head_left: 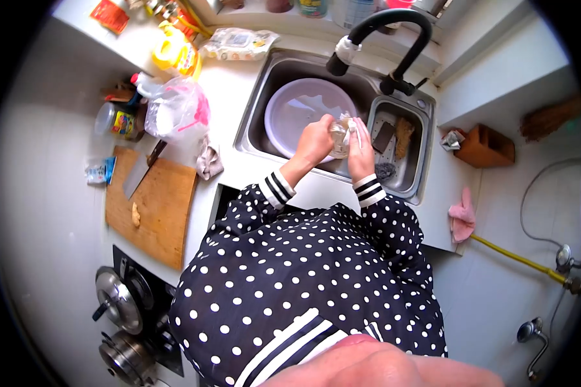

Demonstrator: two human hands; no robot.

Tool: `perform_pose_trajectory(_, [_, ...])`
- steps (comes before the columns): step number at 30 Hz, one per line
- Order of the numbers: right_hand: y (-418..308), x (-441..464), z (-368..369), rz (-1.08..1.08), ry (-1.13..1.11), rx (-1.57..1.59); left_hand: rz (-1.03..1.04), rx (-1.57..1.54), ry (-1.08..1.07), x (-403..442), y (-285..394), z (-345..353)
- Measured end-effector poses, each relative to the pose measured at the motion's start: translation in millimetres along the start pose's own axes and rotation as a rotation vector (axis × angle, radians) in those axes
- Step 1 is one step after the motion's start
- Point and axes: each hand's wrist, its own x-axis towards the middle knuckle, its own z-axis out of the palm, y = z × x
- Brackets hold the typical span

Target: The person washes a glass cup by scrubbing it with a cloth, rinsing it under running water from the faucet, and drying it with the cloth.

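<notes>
Over the front edge of the sink, my left hand (314, 140) is closed round the side of a clear glass (339, 146). On the other side, my right hand (361, 153) presses a crumpled white piece (351, 131), like tissue or cloth, against the glass. The fingers of that hand lie close together, pointing away from me. Behind and below both hands, a pale purple basin (284, 106) with water in it sits in the larger bowl of the steel sink (250, 122).
A black faucet (414, 45) arches over the sink. The small bowl holds a brown block (384, 137), a sponge (404, 138) and a dark scrubber (385, 171). Left are a cutting board (164, 213), a cleaver (137, 174) and pots (119, 303). A pink cloth (462, 216) hangs right.
</notes>
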Motion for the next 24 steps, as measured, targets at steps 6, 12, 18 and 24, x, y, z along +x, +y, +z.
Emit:
perform_pose_trajectory(6, [-16, 19, -12, 0.236, -0.226, 0.407, 0.182, 0.017, -0.123, 10, -6, -18])
perform_pose_trajectory(12, [-21, 12, -33, -0.097, -0.413, -0.050, 0.137, 0.178, -0.591, 18, -1, -37])
perform_pose_trajectory(18, [-31, 14, -32, -0.439, -0.018, -0.437, -0.306, -0.577, -0.323, 3, -16, 4])
perform_pose_trajectory(24, [-22, 12, -20, -0.339, 0.183, -0.340, -0.823, -1.458, -0.074, -12, 18, 23])
